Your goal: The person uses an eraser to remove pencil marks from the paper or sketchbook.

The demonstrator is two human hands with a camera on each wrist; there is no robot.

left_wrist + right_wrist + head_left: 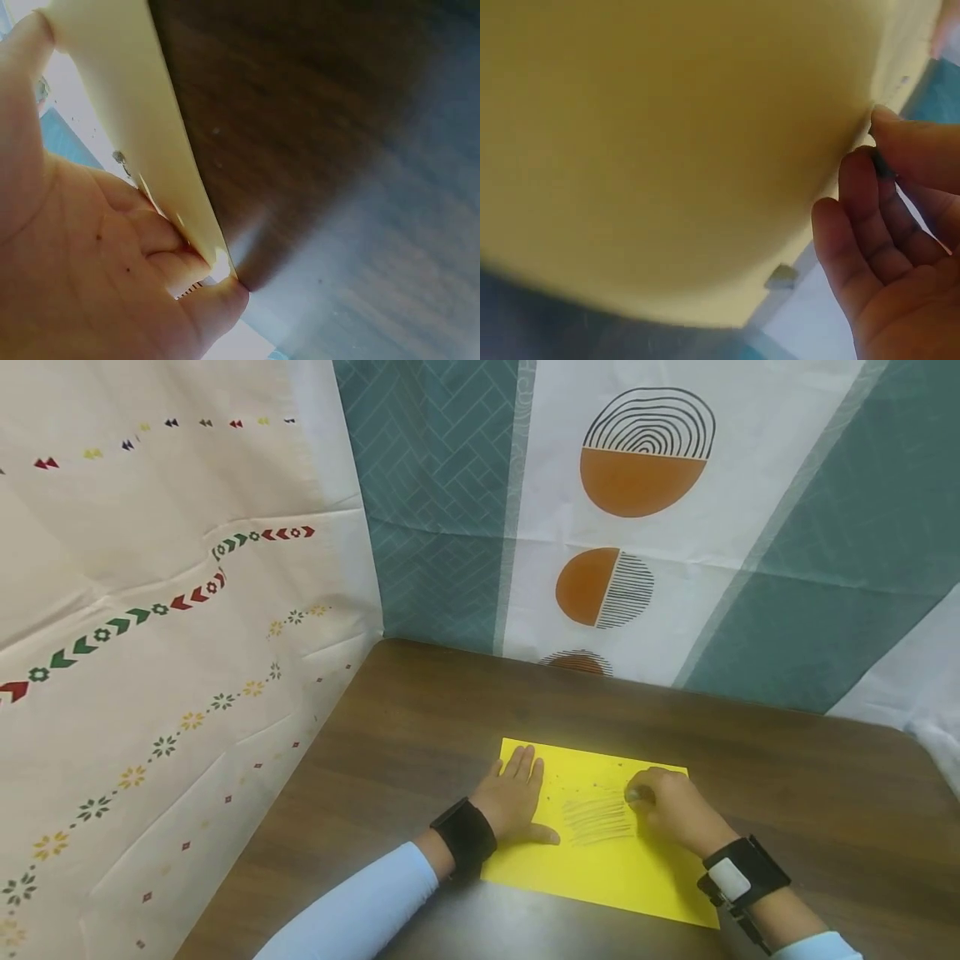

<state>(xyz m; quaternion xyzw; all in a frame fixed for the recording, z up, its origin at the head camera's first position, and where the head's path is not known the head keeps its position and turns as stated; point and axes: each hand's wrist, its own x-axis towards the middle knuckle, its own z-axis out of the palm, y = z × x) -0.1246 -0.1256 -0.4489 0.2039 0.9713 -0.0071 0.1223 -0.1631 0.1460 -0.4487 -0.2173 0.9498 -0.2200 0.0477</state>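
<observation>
A yellow sheet of paper [600,877] lies on the brown table, with a patch of grey scribbled lines [597,820] near its middle. My left hand [513,802] rests flat on the sheet's left side, fingers straight and thumb spread toward the scribble. At the scribble's right end, my right hand [671,806] pinches a small dark grey-green piece [883,163] between thumb and fingers, right at the paper; its kind cannot be told. Dark specks are scattered on the paper above the lines. In the right wrist view, another small greyish bit [782,277] lies near the paper's edge.
The wooden table [420,718] extends around the sheet on all sides. Behind it hangs a teal and white cloth [442,585] with orange and striped circles. A cream patterned cloth [150,693] hangs along the left. Both wrists wear black bands [465,833].
</observation>
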